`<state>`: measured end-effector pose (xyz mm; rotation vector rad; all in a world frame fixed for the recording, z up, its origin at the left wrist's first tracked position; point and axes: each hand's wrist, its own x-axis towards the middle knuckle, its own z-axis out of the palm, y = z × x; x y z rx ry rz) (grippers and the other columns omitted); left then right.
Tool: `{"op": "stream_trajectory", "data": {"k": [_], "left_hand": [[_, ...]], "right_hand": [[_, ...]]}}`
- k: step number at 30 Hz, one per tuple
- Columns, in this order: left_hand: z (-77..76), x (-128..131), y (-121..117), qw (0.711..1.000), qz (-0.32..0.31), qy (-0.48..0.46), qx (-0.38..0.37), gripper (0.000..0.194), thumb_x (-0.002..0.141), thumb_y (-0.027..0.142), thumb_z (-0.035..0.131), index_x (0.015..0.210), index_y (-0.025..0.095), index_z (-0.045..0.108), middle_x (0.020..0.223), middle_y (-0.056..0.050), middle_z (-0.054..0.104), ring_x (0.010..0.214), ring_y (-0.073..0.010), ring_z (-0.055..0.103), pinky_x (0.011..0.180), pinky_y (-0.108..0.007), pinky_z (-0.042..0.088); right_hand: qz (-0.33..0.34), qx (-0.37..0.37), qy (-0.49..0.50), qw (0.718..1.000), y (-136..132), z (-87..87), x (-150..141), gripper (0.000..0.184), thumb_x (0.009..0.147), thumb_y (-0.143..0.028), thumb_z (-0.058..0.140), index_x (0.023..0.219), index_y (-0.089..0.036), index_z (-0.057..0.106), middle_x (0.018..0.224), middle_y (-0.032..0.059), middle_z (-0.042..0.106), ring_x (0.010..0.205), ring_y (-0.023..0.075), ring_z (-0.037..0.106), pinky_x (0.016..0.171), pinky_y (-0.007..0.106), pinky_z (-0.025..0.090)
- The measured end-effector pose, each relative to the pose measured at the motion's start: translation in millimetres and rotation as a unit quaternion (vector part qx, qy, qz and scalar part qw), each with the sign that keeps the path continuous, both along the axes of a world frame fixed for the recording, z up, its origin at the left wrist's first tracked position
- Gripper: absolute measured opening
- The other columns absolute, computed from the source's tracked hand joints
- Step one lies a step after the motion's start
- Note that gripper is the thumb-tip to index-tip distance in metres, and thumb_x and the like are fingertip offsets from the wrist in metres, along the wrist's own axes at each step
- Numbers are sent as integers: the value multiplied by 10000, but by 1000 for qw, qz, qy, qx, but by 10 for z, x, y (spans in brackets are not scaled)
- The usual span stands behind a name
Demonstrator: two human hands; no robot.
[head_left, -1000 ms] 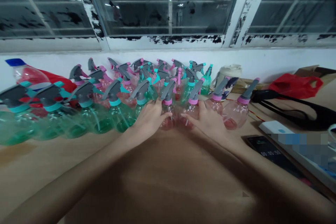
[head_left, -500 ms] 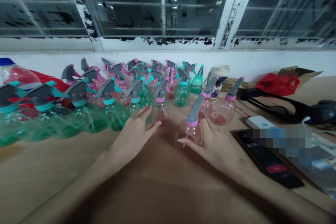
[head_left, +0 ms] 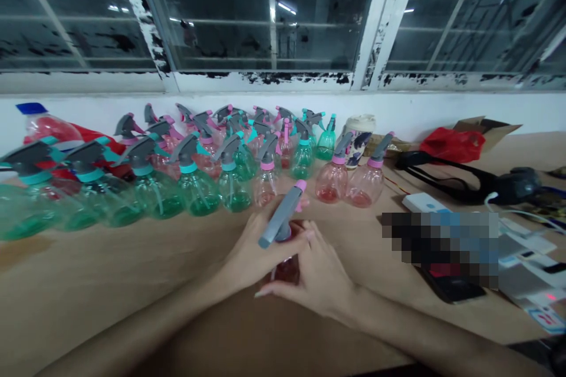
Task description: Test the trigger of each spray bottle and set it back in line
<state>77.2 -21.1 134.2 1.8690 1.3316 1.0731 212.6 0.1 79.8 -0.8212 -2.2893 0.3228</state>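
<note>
A pink spray bottle (head_left: 285,271) with a grey and pink trigger head stands between my hands, low in the middle of the table. My right hand (head_left: 325,277) is wrapped round its clear pink body, thumb across the front. On the other side, my left hand (head_left: 254,253) closes about the bottle near its neck, thumb reaching toward the right fingers. Parts of the bottle are hidden behind both hands. Just beyond stands another pink spray bottle (head_left: 267,182), at the end of a row of green spray bottles (head_left: 198,194).
Two pink spray bottles (head_left: 329,185) stand to the right. More bottles crowd the wall behind, with a blue-capped jug (head_left: 44,126) at left. On the right lie a phone (head_left: 460,288), a white box (head_left: 427,203), a black strap (head_left: 464,188) and a red bag (head_left: 453,144).
The pink spray bottle has come toward me and leftward in my right hand. My left hand has left the row and closed on that bottle too. The view has shifted slightly.
</note>
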Motion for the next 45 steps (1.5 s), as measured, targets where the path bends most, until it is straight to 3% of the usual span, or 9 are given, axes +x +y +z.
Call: {"op": "stream_trajectory", "data": {"k": [4, 8, 11, 14, 20, 32, 36, 45], "left_hand": [[-125, -95, 8, 996, 83, 2, 15, 184, 792, 244, 523, 951, 180, 591, 729, -2, 646, 692, -168, 624, 658, -308, 524], [-113, -162, 60, 987, 130, 45, 86, 182, 729, 165, 510, 897, 194, 574, 648, 47, 570, 564, -116, 534, 592, -261, 481], [-63, -166, 127, 987, 125, 44, 87, 130, 695, 139, 495, 801, 194, 548, 549, 86, 459, 453, -80, 414, 508, -217, 424], [-40, -170, 183, 990, 117, 26, 77, 143, 672, 136, 490, 798, 203, 509, 479, 111, 344, 404, -78, 329, 420, -197, 341], [-50, -206, 222, 991, 107, 24, 77, 195, 655, 156, 485, 828, 218, 550, 560, 69, 458, 467, -102, 437, 435, -207, 371], [-45, -220, 239, 994, 83, 20, 66, 268, 675, 189, 522, 917, 235, 627, 713, 3, 615, 674, -164, 609, 613, -269, 526], [-27, -210, 245, 995, 74, 11, 71, 272, 681, 183, 521, 927, 234, 625, 838, -19, 650, 710, -162, 625, 694, -291, 538], [-54, -209, 245, 996, 65, -9, 62, 260, 693, 188, 511, 928, 251, 600, 889, -15, 651, 746, -169, 631, 730, -313, 539]], "right_hand": [[103, -5, -23, 994, 195, -86, 106, 763, 728, -682, 489, 1246, -126, 418, 1168, 153, 544, 1063, 275, 499, 896, 458, 435], [71, -16, -56, 996, 464, -224, 331, 602, 841, -557, 440, 1290, -160, 390, 1254, 145, 509, 1171, 268, 455, 975, 479, 382], [42, -27, -49, 998, 648, -347, 433, 474, 875, -472, 445, 1277, -223, 418, 1283, 104, 514, 1192, 246, 466, 976, 466, 404], [26, -27, -51, 998, 771, -478, 444, 462, 875, -436, 460, 1294, -244, 421, 1325, 90, 492, 1218, 245, 452, 976, 465, 418], [18, -17, -65, 998, 807, -646, 393, 465, 881, -397, 462, 1303, -203, 453, 1357, 103, 468, 1281, 246, 373, 1041, 473, 348], [11, -34, -95, 995, 773, -603, 425, 478, 879, -379, 477, 1314, -184, 444, 1363, 100, 462, 1280, 235, 374, 1049, 460, 338], [12, -32, -113, 993, 774, -603, 435, 499, 883, -374, 469, 1326, -149, 422, 1380, 115, 438, 1287, 232, 363, 1056, 457, 325], [17, -35, -118, 992, 768, -591, 450, 509, 889, -362, 458, 1350, -161, 382, 1405, 102, 404, 1302, 220, 338, 1058, 449, 325]]}}
